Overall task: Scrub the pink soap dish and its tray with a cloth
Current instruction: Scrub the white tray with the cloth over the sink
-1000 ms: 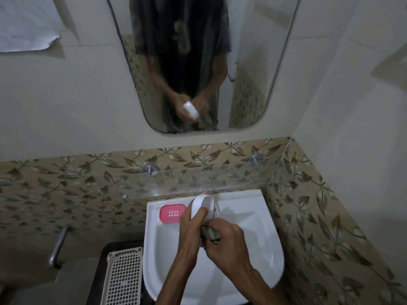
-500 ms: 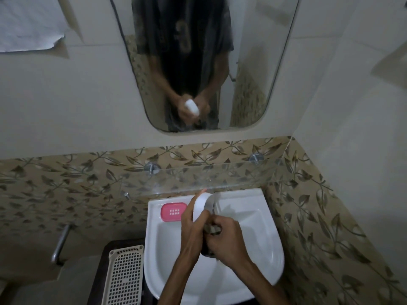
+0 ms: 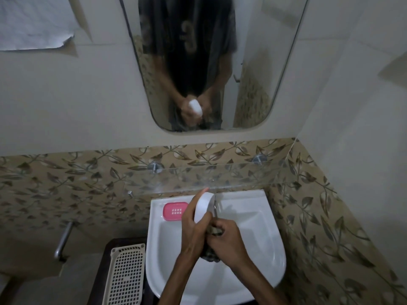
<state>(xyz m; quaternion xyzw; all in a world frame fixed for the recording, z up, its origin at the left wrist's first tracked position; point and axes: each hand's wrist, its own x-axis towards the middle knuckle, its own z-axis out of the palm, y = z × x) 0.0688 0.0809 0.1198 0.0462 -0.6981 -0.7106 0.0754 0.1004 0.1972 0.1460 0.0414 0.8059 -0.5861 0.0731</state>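
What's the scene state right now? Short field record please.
left hand: holds white tray upright over the basin
right hand: grips dark cloth against the tray
pink soap dish: on sink rim, left rear, untouched
lattice basket: left of sink

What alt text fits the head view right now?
Over a white ceramic washbasin, the left hand holds a white oval plastic tray while the right hand presses a dark cloth against it. A pink perforated soap-dish insert lies on the basin's back-left rim.
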